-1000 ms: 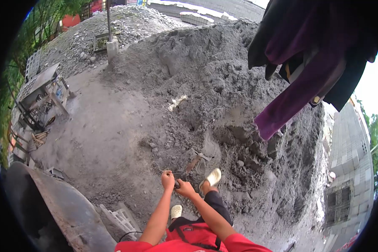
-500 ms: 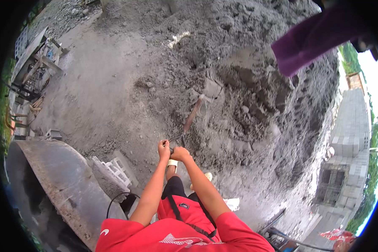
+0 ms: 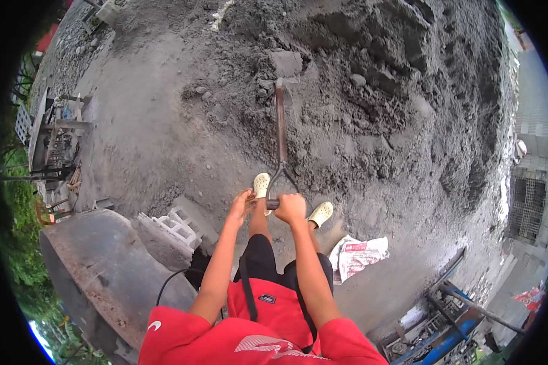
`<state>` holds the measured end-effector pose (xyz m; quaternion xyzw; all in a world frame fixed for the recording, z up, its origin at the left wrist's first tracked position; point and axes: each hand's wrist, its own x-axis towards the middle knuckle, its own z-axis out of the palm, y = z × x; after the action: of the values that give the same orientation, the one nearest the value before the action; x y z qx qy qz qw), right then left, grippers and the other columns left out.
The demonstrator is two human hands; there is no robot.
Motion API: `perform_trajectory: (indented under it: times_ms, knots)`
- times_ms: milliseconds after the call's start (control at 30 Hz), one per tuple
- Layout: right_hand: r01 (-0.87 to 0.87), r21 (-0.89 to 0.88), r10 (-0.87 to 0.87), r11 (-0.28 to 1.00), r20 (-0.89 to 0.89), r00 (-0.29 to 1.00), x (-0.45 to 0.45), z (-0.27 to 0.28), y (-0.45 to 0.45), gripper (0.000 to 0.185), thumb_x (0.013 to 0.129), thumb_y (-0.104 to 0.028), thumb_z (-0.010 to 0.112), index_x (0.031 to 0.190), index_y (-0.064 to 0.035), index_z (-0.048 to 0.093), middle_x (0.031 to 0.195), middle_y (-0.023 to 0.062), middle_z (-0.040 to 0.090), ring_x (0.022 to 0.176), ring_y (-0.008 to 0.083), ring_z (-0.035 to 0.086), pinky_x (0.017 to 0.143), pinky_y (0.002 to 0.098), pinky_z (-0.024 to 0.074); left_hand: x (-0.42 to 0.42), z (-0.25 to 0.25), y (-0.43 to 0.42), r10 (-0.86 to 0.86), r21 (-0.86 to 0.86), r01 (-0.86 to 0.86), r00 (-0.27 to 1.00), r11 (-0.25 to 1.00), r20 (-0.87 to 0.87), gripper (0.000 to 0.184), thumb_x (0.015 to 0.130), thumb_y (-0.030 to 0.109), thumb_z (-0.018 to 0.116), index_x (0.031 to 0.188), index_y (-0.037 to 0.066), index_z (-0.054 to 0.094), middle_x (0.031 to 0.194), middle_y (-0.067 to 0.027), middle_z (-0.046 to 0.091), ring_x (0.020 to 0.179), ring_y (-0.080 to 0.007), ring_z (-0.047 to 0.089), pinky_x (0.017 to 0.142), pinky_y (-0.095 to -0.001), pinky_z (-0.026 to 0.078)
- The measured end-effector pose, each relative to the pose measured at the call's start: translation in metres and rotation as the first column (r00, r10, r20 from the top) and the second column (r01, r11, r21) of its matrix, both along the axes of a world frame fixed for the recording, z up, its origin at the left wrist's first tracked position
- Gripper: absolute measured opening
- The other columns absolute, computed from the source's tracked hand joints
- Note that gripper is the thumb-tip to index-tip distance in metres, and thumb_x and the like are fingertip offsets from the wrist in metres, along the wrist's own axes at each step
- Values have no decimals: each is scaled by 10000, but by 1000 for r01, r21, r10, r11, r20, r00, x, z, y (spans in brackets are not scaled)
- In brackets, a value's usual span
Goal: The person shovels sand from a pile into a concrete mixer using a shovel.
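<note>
A shovel (image 3: 281, 125) with a brown shaft and a forked metal grip reaches away from me, its blade mostly sunk in a pile of grey sand (image 3: 359, 103). My right hand (image 3: 291, 208) is wrapped round the crossbar of the grip. Just left of the crossbar's end is my left hand (image 3: 243, 204), its fingers loosely apart; whether a fingertip touches the bar I cannot tell. My feet, in cream clogs (image 3: 320, 214), stand on either side of the grip.
A large rusty metal drum (image 3: 103, 255) lies at lower left, beside hollow concrete blocks (image 3: 176, 228). To the right are a white sack (image 3: 362, 255) and a blue metal frame (image 3: 453, 337). A cluttered wooden stand (image 3: 61, 131) is at far left; a block wall (image 3: 533, 146) at far right.
My left hand has come off the shovel grip and its fingers have loosened. My right hand still holds the grip. The view has shifted, and the shovel's shaft now appears nearly straight ahead.
</note>
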<state>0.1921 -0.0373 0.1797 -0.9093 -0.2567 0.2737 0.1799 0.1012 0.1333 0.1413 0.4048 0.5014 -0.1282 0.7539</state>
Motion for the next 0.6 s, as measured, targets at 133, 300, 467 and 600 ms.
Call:
perform_trajectory:
  times_ms: [133, 300, 467, 600]
  knots:
    - [13, 125, -25, 992, 92, 995, -14, 7, -61, 123, 573, -137, 593, 675, -81, 632, 663, 135, 628, 637, 302, 611, 694, 376, 454, 13, -19, -41, -134, -12, 134, 989, 991, -56, 330, 902, 354, 472, 1146, 132, 475, 1057, -12, 571, 933, -159, 562, 815, -361, 439]
    - [-50, 131, 41, 990, 71, 997, -81, 21, -137, 73, 595, -69, 577, 668, -68, 585, 683, 118, 606, 701, 282, 595, 690, 368, 439, 55, -59, -81, -68, -127, 70, 997, 989, 26, 401, 898, 443, 438, 1148, 132, 471, 1091, -46, 565, 936, -193, 573, 837, -385, 450]
    - [-44, 60, 48, 997, -78, 996, -122, 92, -237, 116, 550, -66, 576, 658, -80, 535, 680, 90, 561, 702, 274, 567, 650, 375, 413, 87, -85, -155, -201, -248, 176, 977, 953, -78, 406, 852, 475, 512, 1060, 127, 490, 950, -62, 580, 869, -210, 582, 776, -412, 479]
    - [-29, -9, 26, 1000, -212, 977, -163, 132, -283, 119, 547, -64, 572, 659, -84, 533, 683, 73, 554, 713, 260, 561, 675, 373, 413, 84, -128, -222, 90, -429, -189, 966, 883, -241, 338, 795, 447, 620, 845, 132, 508, 743, -51, 564, 641, -195, 569, 608, -378, 501]
